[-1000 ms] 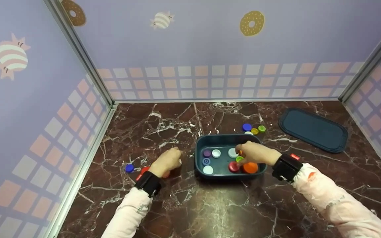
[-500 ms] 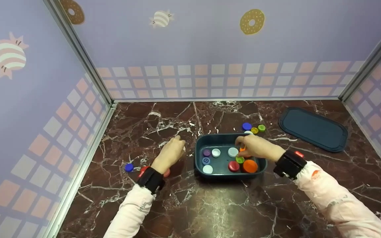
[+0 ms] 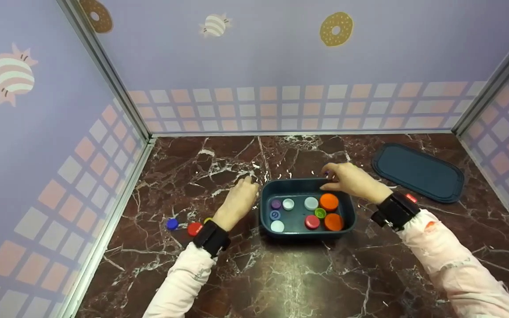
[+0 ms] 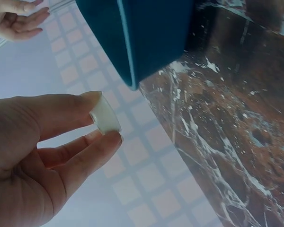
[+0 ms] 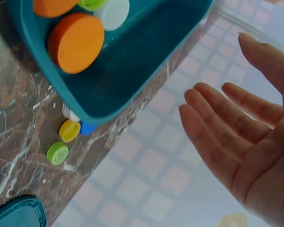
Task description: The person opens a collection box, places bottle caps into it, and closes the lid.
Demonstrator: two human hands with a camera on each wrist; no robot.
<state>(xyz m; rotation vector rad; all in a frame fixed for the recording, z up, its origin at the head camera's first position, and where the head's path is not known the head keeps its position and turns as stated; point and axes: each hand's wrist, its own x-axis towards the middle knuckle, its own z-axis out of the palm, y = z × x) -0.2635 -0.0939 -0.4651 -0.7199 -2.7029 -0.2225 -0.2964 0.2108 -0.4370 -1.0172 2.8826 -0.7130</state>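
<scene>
Between thumb and fingertips, my left hand [image 3: 239, 201] pinches a small white bottle cap [image 4: 105, 116], just left of the dark teal box [image 3: 298, 187]. My right hand [image 3: 354, 180] is above the box's far right rim; the right wrist view shows its palm bare and its fingers relaxed and apart. Inside the box lie several bottle caps: an orange cap [image 3: 329, 202] at the right with another orange one in front of it, a red cap [image 3: 312, 221], a green cap [image 3: 320, 213], a purple cap [image 3: 276, 204] and white ones.
A blue cap [image 3: 172, 224] and a red cap [image 3: 195, 228] lie left on the marble table [image 3: 294, 274], a yellow cap partly behind my left wrist. Beyond the box are green [image 5: 57, 152], yellow [image 5: 69, 130] and blue caps. A teal lid [image 3: 419, 172] lies back right; walls enclose the table.
My right hand has let go of the far orange cap in the box and moved up and away toward the far rim. My left hand has moved right and forward, closer to the box.
</scene>
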